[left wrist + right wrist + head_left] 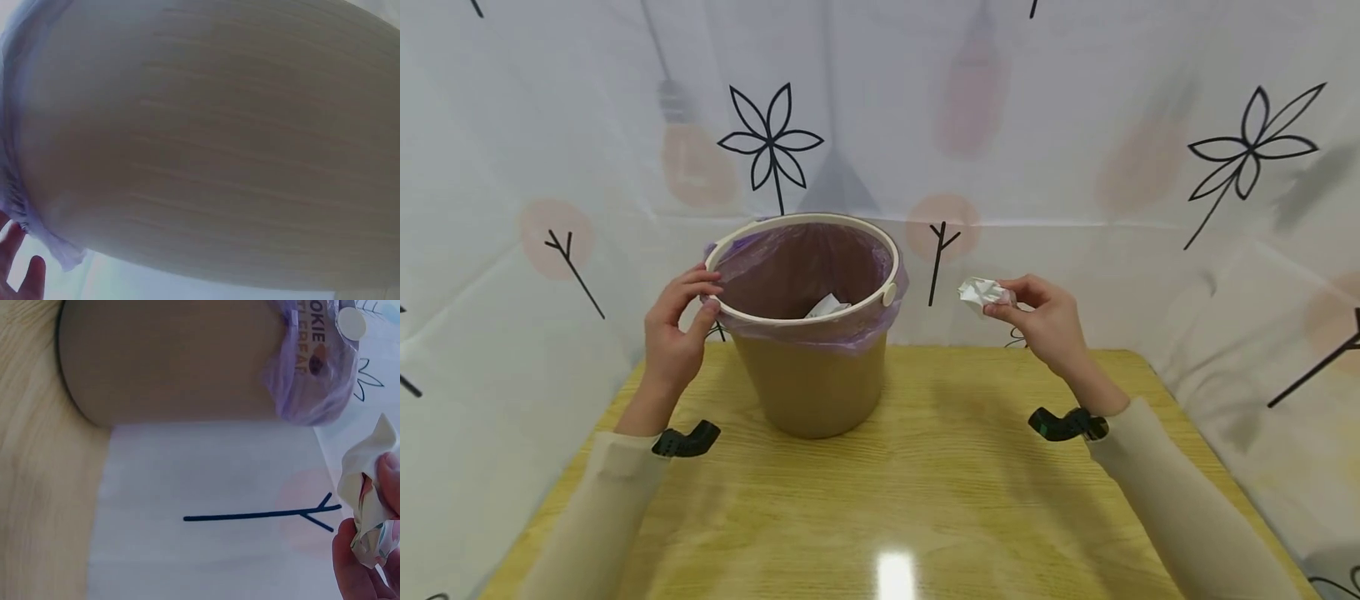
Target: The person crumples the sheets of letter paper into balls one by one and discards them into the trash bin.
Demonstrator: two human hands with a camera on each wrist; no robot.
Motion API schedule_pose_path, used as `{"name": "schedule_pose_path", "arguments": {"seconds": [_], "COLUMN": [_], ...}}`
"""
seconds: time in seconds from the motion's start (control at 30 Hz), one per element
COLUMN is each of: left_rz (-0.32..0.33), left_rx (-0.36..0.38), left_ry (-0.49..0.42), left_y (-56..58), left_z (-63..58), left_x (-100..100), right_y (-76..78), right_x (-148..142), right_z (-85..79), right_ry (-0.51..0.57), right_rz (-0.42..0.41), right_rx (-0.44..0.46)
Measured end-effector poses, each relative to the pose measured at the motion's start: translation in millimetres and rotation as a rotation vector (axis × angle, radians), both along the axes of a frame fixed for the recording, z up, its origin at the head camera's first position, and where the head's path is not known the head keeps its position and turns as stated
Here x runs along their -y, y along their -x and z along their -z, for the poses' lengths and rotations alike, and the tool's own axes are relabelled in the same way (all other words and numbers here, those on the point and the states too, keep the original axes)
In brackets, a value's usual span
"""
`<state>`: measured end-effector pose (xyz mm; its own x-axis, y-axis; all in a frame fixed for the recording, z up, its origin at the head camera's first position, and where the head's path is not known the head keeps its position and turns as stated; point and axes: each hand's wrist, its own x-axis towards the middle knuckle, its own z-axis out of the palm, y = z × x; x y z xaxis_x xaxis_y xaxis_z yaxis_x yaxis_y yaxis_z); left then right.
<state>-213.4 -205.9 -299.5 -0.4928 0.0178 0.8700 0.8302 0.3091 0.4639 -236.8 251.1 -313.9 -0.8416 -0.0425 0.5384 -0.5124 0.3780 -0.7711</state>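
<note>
A brown trash bin (820,392) stands on the table, lined with a purple plastic bag (868,333) folded over under its cream rim (790,318). At the rim's left side my left hand (676,321) holds the edge, fingertips over it and thumb lower down. Inside lies a crumpled white paper (827,306), partly hidden by the near rim. Off to the right of the bin, my right hand (1045,321) pinches another crumpled paper (981,292) above the table. In the right wrist view that crumpled paper (365,481) shows folds and some coloured print.
The yellow wood-grain table (820,517) reaches back to a white cloth backdrop (1037,192) printed with flowers and twigs. A round cream knob (889,294) sits on the right of the bin's rim. Each wrist wears a black camera band (1067,423).
</note>
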Motion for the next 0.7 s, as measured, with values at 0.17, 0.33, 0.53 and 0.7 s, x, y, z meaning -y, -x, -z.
{"name": "schedule_pose_path", "arguments": {"seconds": [0.17, 0.33, 0.53, 0.7], "left_rz": [0.007, 0.015, 0.024, 0.029], "left_rx": [-0.017, -0.025, -0.019, -0.021], "left_ry": [-0.072, -0.117, -0.153, -0.177], "left_y": [3.8, 5.7, 7.8, 7.0], "left_z": [6.6, 10.8, 13.4, 14.6], "left_x": [-4, -7, -9, -10], "right_y": [5.6, 10.0, 17.2, 25.4], "right_x": [3, 11, 22, 32], "right_z": [-12.9, -30.0, -48.1, -61.0], "right_ry": [-0.043, -0.1, -0.113, -0.094], "right_rz": [0.015, -0.019, -0.044, -0.103], "right_rx": [0.01, 0.012, 0.034, 0.05]}}
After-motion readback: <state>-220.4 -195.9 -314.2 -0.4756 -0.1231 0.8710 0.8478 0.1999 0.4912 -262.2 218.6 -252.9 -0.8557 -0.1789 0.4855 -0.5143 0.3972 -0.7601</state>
